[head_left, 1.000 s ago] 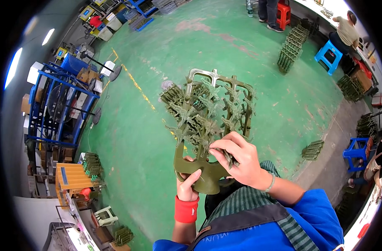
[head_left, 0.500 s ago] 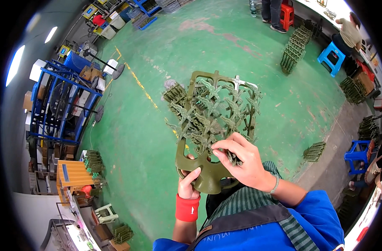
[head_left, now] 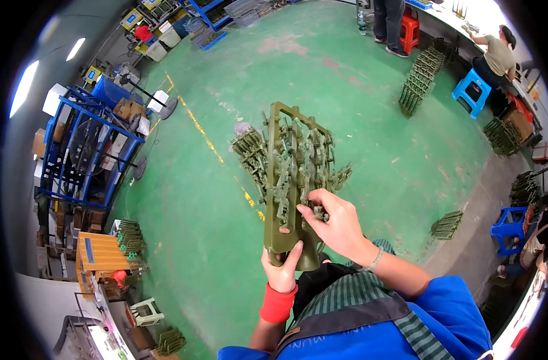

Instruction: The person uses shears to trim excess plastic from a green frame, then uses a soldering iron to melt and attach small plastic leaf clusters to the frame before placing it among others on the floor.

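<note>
An olive-green plastic frame [head_left: 289, 180] of moulded toy parts is held upright in front of the person's chest, seen nearly edge-on from above, over a green painted floor [head_left: 346, 78]. Small figures and pieces branch off its bars on both sides. The left hand [head_left: 282, 270], with a red wristband [head_left: 278, 303] on the wrist, is closed around the solid bottom tab of the frame, thumb on the near face. The right hand [head_left: 337, 225] is closed in a pinch on a small piece [head_left: 317, 211] on the frame's right side, just above the left hand; whether that piece is attached or already loose cannot be told.

To do this step well, it seems best to keep the left grip firm and low so the frame does not swing, and to work the pinched piece close to its joint with a short twist, since a hard pull could bend the thin bars or tear a neighbouring part.

Beyond the hands, stacks of similar green frames [head_left: 419, 83] stand on the floor, well apart from the person. Blue stools [head_left: 473, 89] and a red stool [head_left: 409, 31] stand near a bench at the upper right, where other people are working. A blue metal rack [head_left: 85, 150] stands at the left, and an orange crate [head_left: 100, 255] near the lower left.
</note>
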A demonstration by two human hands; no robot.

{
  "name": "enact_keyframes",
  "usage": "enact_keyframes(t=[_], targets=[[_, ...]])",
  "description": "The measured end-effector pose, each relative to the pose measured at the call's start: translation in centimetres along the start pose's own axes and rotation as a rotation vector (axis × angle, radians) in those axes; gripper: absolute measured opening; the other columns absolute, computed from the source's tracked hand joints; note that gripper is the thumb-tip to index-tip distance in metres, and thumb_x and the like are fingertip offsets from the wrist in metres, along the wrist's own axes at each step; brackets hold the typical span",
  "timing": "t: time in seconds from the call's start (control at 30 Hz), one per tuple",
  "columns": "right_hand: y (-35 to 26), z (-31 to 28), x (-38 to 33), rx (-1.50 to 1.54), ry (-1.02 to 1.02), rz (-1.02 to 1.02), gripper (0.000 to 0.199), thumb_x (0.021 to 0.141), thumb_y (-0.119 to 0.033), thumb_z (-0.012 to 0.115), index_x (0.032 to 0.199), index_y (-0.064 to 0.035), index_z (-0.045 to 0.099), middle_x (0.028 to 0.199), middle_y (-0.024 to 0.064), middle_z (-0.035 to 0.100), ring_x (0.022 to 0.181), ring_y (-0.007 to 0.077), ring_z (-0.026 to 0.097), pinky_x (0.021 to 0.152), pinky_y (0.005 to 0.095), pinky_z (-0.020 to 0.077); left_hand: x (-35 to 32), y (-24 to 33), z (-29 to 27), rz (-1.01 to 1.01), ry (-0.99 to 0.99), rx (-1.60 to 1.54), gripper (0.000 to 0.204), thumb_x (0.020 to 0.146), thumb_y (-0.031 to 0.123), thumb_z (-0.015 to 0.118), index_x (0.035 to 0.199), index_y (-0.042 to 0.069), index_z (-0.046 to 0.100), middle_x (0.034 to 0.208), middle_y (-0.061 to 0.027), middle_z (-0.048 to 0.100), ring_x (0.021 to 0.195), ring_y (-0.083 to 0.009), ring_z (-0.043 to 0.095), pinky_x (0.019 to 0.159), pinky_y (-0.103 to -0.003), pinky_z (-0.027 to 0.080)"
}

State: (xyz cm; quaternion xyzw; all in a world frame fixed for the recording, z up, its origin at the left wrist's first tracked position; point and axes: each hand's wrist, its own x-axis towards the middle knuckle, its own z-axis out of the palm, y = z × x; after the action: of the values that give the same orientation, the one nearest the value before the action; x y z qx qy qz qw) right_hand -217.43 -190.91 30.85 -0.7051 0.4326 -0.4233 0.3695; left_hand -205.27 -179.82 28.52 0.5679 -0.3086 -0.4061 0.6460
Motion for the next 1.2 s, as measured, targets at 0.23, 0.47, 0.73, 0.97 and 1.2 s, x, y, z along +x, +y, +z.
enact_keyframes(t=[0.23, 0.47, 0.73, 0.97, 1.2], targets=[[1.0, 1.3, -0.2, -0.066, 0.077, -0.123, 0.02, 0.085, -0.016, 0.07, 0.098, -0.0035, 0.061, 0.09, 0.0122, 0.068, 0.064, 0.0328, 0.065, 0.055, 0.0389, 0.0511, 0.4, 0.4, -0.3, -0.043, 0.023, -0.055, 0.039, 0.081, -0.009, 0.067, 0.116, 0.003, 0.054, 0.106, -0.0037, 0.059, 0.095, -0.0113, 0.057, 0.086, -0.027, 0.046], [0.3, 0.4, -0.9, 0.117, 0.056, -0.046, 0.015, 0.089, -0.012, 0.067, 0.096, -0.0021, 0.059, 0.083, 0.0076, 0.065, 0.06, 0.0192, 0.062, 0.055, 0.0301, 0.0491, 1.1, 0.8, -0.5, -0.139, 0.096, -0.24, 0.041, 0.081, -0.009, 0.068, 0.117, 0.005, 0.054, 0.104, -0.0019, 0.059, 0.091, -0.0095, 0.056, 0.081, -0.024, 0.045], [0.1, -4.5, -1.1, 1.235, -0.351, 0.738, 0.013, 0.099, -0.021, 0.054, 0.101, -0.0075, 0.056, 0.104, 0.0149, 0.067, 0.077, 0.0192, 0.067, 0.055, 0.0274, 0.0498, 1.3, 0.5, -2.7, -0.16, 0.074, -0.299, 0.041, 0.08, -0.007, 0.067, 0.117, 0.005, 0.053, 0.104, -0.0027, 0.057, 0.095, -0.0137, 0.056, 0.086, -0.029, 0.045], [-0.8, -5.7, -2.0, 1.287, -0.577, 0.904, 0.018, 0.099, -0.02, 0.052, 0.109, -0.0053, 0.056, 0.113, 0.0193, 0.066, 0.09, 0.0285, 0.07, 0.067, 0.0356, 0.0597, 1.3, 0.7, -3.9, -0.213, -0.047, -0.335, 0.041, 0.079, -0.006, 0.067, 0.116, 0.005, 0.051, 0.111, -0.0068, 0.057, 0.103, -0.0174, 0.056, 0.09, -0.033, 0.046], [0.6, -4.7, -3.2, 1.519, -0.579, 0.964, 0.019, 0.098, -0.025, 0.056, 0.092, -0.0065, 0.056, 0.098, 0.0094, 0.059, 0.076, 0.0177, 0.056, 0.066, 0.0303, 0.047, 1.5, 0.6, -3.9, -0.18, -0.117, -0.309, 0.041, 0.077, -0.005, 0.068, 0.113, 0.004, 0.051, 0.115, -0.0105, 0.059, 0.106, -0.0205, 0.058, 0.093, -0.035, 0.046]])
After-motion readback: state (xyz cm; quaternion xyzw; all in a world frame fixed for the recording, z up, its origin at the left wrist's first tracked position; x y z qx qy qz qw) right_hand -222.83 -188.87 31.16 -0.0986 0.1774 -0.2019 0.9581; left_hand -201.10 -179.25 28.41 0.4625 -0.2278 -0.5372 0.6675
